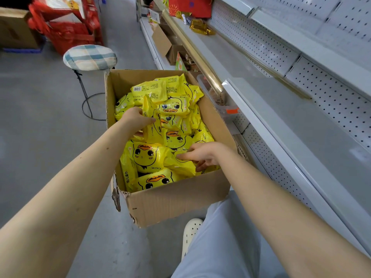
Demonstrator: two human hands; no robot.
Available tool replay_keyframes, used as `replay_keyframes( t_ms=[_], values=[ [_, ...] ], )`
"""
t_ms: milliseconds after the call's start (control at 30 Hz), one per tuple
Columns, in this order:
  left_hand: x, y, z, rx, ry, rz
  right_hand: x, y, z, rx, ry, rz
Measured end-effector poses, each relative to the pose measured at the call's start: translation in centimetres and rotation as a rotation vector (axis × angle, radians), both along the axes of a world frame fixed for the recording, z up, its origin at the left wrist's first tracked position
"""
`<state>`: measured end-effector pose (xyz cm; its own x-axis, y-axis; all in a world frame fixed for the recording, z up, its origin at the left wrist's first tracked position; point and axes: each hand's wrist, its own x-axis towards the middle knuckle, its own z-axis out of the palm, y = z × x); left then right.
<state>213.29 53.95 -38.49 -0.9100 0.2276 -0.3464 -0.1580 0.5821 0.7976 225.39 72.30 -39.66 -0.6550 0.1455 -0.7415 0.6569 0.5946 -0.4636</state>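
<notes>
Your left hand [136, 119] clamps an upright pack [152, 125] in the middle of the box [170, 201]. Your right hand [202, 155] pinches the near pack [180, 165] by its edge. Lift both straight up, clear of their neighbours.

A grey concrete floor [40, 117] runs down the aisle under even, soft light. White metal shelving [301, 141] lines the right side, its back panels [333, 101] perforated with rows of small holes, and a brass-coloured rail [192, 49] follows the front edge of one shelf. Farther along that shelf lie gold-wrapped packets [200, 27] beside a red gift box [190, 6]. A stool [90, 57] with a checked cushion (blue, cream and white) stands on a thin black wire frame. Behind it, red cartons [66, 31] are stacked next to a brown carton [14, 29].
</notes>
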Motion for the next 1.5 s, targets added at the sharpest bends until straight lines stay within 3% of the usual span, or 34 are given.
replay_keyframes(
  t_ms=[233,467,667,833,1100,1500],
  values=[
    [-0.6,0.0,-0.4,0.012,-0.015,-0.005,-1.4,-0.9,0.2,0.015,-0.015,0.259],
    [-1.3,-0.2,-1.1,0.021,-0.038,0.010,-3.2,-0.4,-0.1,0.136,-0.071,0.339],
    [-1.7,-0.1,-1.0,0.043,-0.072,-0.011,-3.7,0.3,-0.2,0.147,0.050,0.121],
    [-1.1,0.2,-1.0,0.042,-0.093,-0.021,-3.1,0.6,0.0,0.028,-0.052,0.059],
    [0.0,0.1,0.9,-0.090,0.065,-0.127,-1.3,0.6,3.3,-0.005,0.139,0.051],
    [5.1,2.7,8.6,-0.298,0.442,-0.356,6.5,3.1,13.2,0.455,0.276,0.233]
  ],
)
